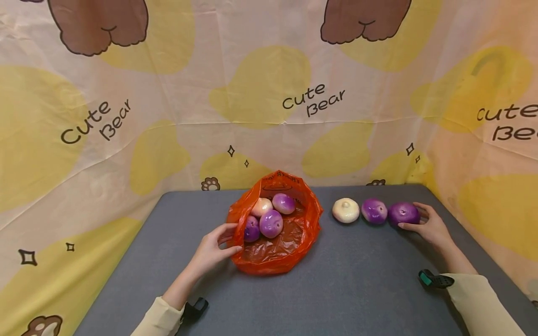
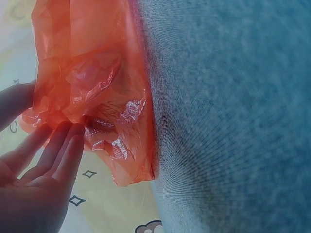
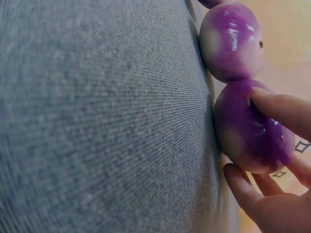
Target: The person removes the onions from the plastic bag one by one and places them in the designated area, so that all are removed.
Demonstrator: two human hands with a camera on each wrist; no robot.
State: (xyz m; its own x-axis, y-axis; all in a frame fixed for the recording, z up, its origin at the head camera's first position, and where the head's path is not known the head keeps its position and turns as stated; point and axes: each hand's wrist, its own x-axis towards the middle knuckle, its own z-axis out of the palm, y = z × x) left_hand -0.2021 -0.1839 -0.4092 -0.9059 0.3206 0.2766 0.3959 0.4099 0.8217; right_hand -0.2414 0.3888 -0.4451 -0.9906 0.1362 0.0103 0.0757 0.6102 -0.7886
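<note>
A red plastic bag (image 1: 308, 228) stands with its mouth spread towards me. My left hand (image 1: 213, 247) holds the bag at its left side, thumb and fingers at the film (image 2: 97, 97). Inside lie several glossy onions, among them a purple one (image 1: 271, 224) and a pale one (image 1: 264, 205). To the right, my right hand (image 1: 431, 227) grips the purple onion (image 1: 403, 213) at the end of a row, thumb on the near side and fingers round the far side. Beside it sit another purple onion (image 3: 231, 43) and a white onion (image 1: 345, 210).
Everything stands on a grey cloth-covered table (image 1: 336, 289). A printed curtain (image 1: 260, 102) with bears and lettering hangs behind and along both sides. Dark straps, a left one (image 1: 195, 309) and a right one (image 1: 435, 279), sit at my wrists.
</note>
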